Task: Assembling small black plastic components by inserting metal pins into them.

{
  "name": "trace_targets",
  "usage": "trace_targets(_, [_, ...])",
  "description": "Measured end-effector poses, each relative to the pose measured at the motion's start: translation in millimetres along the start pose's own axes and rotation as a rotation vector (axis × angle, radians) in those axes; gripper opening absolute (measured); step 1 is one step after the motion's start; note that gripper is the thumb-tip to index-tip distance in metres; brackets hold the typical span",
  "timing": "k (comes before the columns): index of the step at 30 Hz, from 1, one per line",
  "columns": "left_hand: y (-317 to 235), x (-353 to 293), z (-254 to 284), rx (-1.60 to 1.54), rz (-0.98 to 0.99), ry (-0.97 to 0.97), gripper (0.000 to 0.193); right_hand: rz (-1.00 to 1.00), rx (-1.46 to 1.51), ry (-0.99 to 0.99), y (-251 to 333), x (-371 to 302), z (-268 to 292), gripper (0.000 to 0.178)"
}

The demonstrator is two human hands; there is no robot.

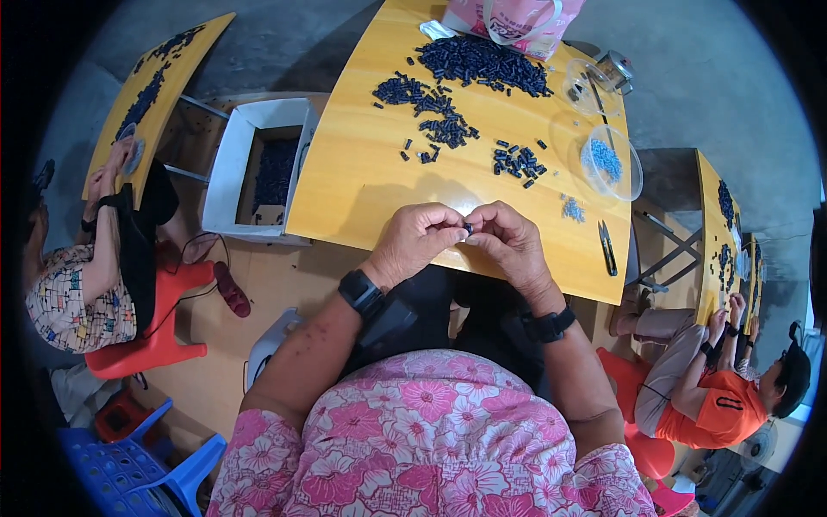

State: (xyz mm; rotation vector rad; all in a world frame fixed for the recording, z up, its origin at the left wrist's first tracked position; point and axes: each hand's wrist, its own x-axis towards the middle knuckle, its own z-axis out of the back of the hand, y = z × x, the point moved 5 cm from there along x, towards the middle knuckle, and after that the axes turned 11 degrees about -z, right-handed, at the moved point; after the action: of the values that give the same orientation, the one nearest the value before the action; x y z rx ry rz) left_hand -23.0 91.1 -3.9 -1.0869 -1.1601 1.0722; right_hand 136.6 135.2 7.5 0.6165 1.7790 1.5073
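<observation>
Both my hands meet at the near edge of the yellow table (345, 181). My left hand (419, 239) and my right hand (508, 241) pinch a small dark cylindrical piece (468, 229) between thumbs and fingertips; most of it is hidden by the fingers. Beyond my hands lies a small group of similar dark pieces (519, 162). A little heap of tiny light-blue parts (571, 208) sits to the right of my right hand. Black-handled thread snips (608, 249) rest near the table's right edge.
Farther back is a large pile of dark pieces (482, 65) before a pink bag (525, 24). A clear bowl of blue parts (633, 177) and a metal canister (614, 71) stand right. A white box (226, 185) is left of the table. Other people work at tables on both sides.
</observation>
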Motion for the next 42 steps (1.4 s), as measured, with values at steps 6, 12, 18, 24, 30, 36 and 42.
trace_targets(6, [5.1, -0.2, -1.5, 0.015, -0.091, -0.048, 0.014, -0.012, 0.022, -0.019, -1.6, -2.7, -0.7, 0.025])
trace_targets(12, [7.5, -0.7, -3.0, -0.017, -0.100, -0.058, 0.013, -0.023, 0.057, -0.038, -4.8, -4.0, -0.5, 0.027])
trace_targets(18, [5.0, 0.3, -3.5, 0.039, -0.111, -0.050, 0.012, -0.022, 0.029, -0.051, -7.1, -3.6, 0.9, 0.028])
trace_targets(24, [5.0, 1.2, -3.2, 0.078, -0.122, -0.047, 0.012, 0.068, -0.260, -0.131, 3.5, -4.0, 2.2, 0.026])
trace_targets(30, [-0.8, -0.3, -1.4, 0.050, -0.071, 0.008, 0.012, 0.103, -0.296, -0.163, 5.8, -5.4, 1.7, 0.021])
trace_targets(36, [-2.3, 1.8, -0.8, -0.060, 0.000, 0.094, 0.012, 0.127, -0.266, -0.147, -0.2, -4.9, 6.8, 0.020])
trace_targets(42, [-6.0, 2.6, -2.7, 0.038, -0.002, 0.107, 0.010, 0.157, -0.260, -0.107, 10.6, 0.9, 7.9, 0.020])
